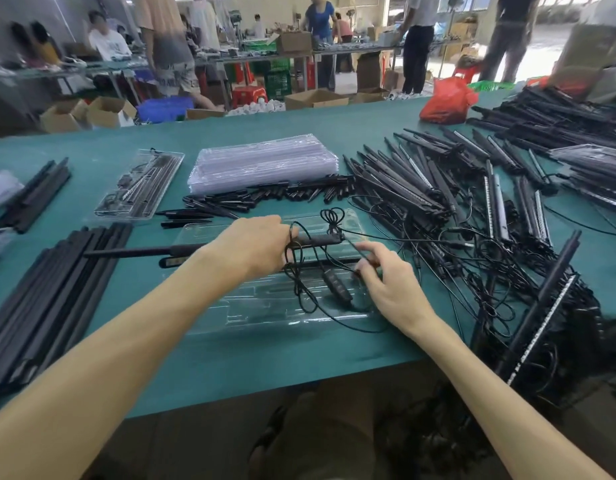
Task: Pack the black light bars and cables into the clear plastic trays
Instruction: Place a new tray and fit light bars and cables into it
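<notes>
Black light bar (143, 251) gripped by left hand (254, 245) | right hand (386, 282) pinching cable (301, 292) | over clear tray (265, 308)

A slim black light bar (154, 251) lies level across a clear tray (265, 308), gripped in the fingers of the left hand (254, 245), its rod end jutting out past the wrist. Its thin black cable (297, 289) loops loosely around and below those fingers. The inline controller (336, 287) rests in the tray just beside the fingertips of the right hand (386, 282), which pinch the cable. More bars (420, 181) lie heaped beyond the right fingers.
</notes>
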`<state>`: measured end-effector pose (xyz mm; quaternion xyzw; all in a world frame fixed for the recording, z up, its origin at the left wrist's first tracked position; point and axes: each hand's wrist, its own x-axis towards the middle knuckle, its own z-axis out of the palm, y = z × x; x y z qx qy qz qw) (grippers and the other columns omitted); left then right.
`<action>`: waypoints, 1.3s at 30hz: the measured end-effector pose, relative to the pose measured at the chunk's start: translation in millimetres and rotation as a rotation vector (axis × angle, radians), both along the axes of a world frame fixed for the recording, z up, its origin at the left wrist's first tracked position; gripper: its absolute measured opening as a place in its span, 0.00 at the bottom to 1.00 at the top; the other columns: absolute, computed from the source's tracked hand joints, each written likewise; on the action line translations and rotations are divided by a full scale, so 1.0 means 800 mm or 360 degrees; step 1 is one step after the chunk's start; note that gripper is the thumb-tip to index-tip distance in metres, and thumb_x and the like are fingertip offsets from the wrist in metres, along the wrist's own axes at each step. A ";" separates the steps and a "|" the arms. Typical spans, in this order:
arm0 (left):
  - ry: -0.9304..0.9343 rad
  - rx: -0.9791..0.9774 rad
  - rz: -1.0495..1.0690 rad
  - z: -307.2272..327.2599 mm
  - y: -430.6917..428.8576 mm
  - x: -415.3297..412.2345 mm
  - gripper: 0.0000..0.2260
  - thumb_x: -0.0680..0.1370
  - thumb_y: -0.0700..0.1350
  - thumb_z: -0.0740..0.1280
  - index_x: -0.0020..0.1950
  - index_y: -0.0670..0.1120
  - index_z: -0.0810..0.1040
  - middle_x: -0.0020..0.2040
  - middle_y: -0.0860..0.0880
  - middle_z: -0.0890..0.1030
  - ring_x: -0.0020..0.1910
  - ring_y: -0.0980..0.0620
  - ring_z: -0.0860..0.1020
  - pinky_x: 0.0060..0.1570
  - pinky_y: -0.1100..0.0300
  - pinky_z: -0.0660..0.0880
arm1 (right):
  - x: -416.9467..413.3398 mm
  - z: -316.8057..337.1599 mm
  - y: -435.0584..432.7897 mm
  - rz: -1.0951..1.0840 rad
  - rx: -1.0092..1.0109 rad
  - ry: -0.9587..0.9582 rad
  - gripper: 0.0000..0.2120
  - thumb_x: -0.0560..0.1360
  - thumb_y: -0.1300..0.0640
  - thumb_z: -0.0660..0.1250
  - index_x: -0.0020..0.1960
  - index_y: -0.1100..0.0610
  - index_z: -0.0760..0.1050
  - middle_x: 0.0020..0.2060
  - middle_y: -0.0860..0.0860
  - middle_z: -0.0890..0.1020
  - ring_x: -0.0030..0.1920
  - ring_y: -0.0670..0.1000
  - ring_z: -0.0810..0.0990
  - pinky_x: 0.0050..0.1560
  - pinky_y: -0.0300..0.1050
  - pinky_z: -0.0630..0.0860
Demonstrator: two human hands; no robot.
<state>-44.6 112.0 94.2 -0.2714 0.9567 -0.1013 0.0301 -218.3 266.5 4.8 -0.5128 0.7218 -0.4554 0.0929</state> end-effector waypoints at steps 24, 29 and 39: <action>0.1209 0.1607 0.0815 0.012 -0.023 0.011 0.10 0.84 0.39 0.61 0.61 0.34 0.73 0.38 0.45 0.76 0.26 0.52 0.71 0.26 0.61 0.69 | 0.009 0.000 0.005 -0.0232 -0.0235 0.0673 0.20 0.73 0.41 0.73 0.60 0.49 0.78 0.67 0.55 0.64 0.66 0.54 0.63 0.71 0.50 0.63; 0.1423 0.1543 0.0819 0.009 -0.021 0.008 0.10 0.82 0.37 0.60 0.61 0.34 0.74 0.39 0.44 0.74 0.27 0.52 0.71 0.27 0.60 0.69 | 0.011 -0.002 0.005 0.0000 0.0095 0.0722 0.21 0.72 0.36 0.72 0.58 0.47 0.83 0.74 0.53 0.63 0.75 0.55 0.55 0.71 0.52 0.56; 0.1831 0.1796 0.0927 -0.012 -0.025 0.011 0.06 0.83 0.38 0.59 0.57 0.40 0.74 0.37 0.48 0.74 0.26 0.54 0.71 0.25 0.61 0.70 | 0.012 -0.002 0.005 0.0042 -0.0181 0.0496 0.03 0.76 0.54 0.74 0.47 0.51 0.81 0.67 0.53 0.69 0.68 0.51 0.64 0.67 0.49 0.65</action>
